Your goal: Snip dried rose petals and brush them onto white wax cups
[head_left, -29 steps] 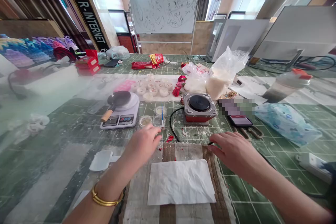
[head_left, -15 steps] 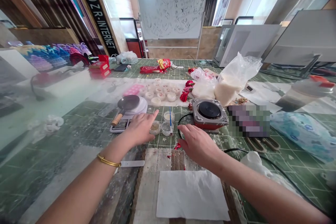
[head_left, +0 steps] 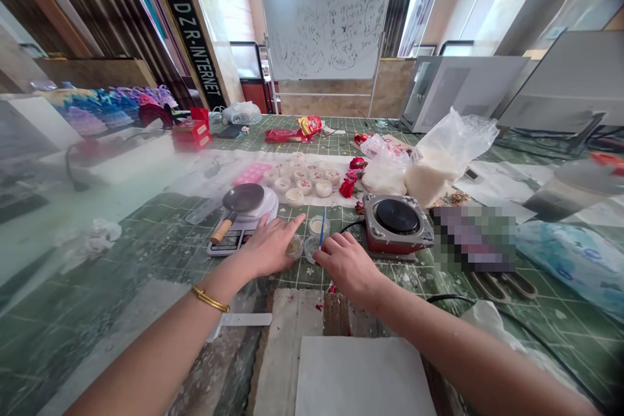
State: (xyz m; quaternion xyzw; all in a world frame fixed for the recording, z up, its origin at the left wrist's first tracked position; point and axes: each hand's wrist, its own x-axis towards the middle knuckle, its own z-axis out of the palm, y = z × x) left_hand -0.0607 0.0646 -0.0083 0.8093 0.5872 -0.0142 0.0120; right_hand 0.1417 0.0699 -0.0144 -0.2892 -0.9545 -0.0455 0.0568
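My left hand (head_left: 269,247) lies open on the green cutting mat, its fingers spread and the forefinger pointing toward three small clear dishes (head_left: 312,237). One dish sits right at its fingertips. My right hand (head_left: 345,265) reaches to the same dishes, its fingers curled near a thin blue stick (head_left: 322,233) that stands in them. Whether it grips the stick is hidden. A gold bangle (head_left: 209,299) circles my left wrist.
A white scale (head_left: 244,224) carries a small pan with a wooden handle. A small hotplate (head_left: 398,221) stands right of the dishes, its black cable running toward me. Small wax-filled cups (head_left: 305,179), red petals, plastic bags (head_left: 439,159), scissors (head_left: 504,283) and white paper (head_left: 363,377) lie around.
Both hands have moved forward from the striped cloth to the small dishes. The right hand swung left and came in beside the blue stick.
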